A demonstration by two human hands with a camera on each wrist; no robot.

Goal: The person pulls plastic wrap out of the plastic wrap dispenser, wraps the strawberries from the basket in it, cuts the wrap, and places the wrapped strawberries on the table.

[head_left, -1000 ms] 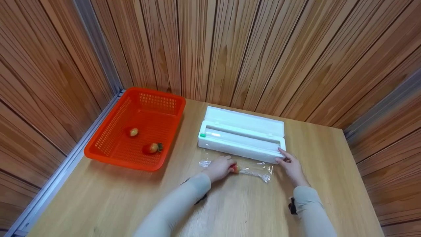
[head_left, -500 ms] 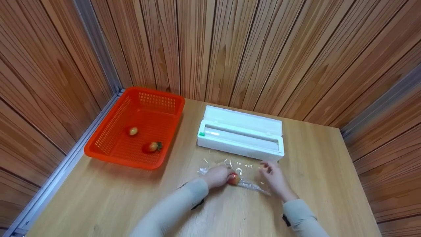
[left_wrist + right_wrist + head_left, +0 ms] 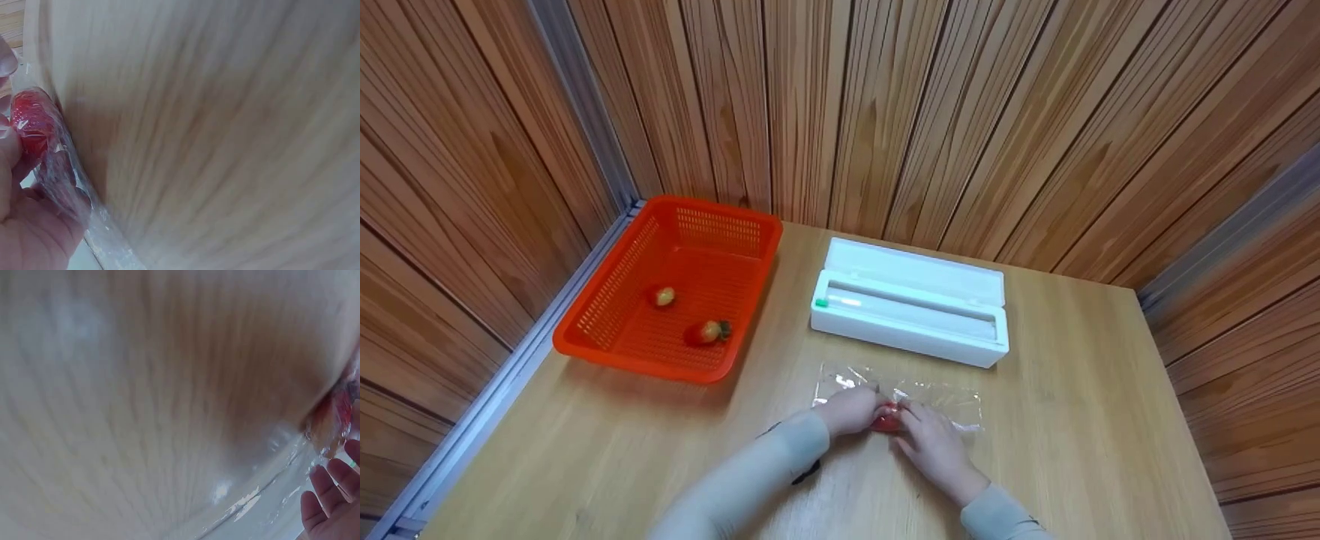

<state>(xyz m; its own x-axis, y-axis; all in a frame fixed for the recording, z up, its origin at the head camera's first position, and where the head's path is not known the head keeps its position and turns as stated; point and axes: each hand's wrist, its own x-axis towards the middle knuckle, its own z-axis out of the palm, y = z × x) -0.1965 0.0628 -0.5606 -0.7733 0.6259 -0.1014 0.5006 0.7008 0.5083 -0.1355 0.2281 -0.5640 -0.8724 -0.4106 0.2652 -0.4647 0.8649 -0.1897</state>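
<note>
A red strawberry (image 3: 887,418) lies in a sheet of clear plastic film (image 3: 956,403) on the wooden table. My left hand (image 3: 847,410) pinches the strawberry through the film, its thumb on the near side in the left wrist view, where crumpled film (image 3: 62,185) trails from the fruit. From the right, my right hand (image 3: 937,448) touches the wrapped fruit with its fingertips. In the right wrist view its fingers (image 3: 324,490) are extended and slightly spread beside the film. The strawberry's far side is hidden by both hands.
Behind the hands stands a white box (image 3: 907,347) with its lid (image 3: 915,270) raised and a roll of film inside. An orange basket (image 3: 641,366) on the left holds a strawberry (image 3: 709,331) with green leaves and a small pale-topped fruit (image 3: 664,297).
My right hand has left the box's right end and come down and left to the strawberry. My left hand and the fruit have shifted toward me. The film has moved nearer too.
</note>
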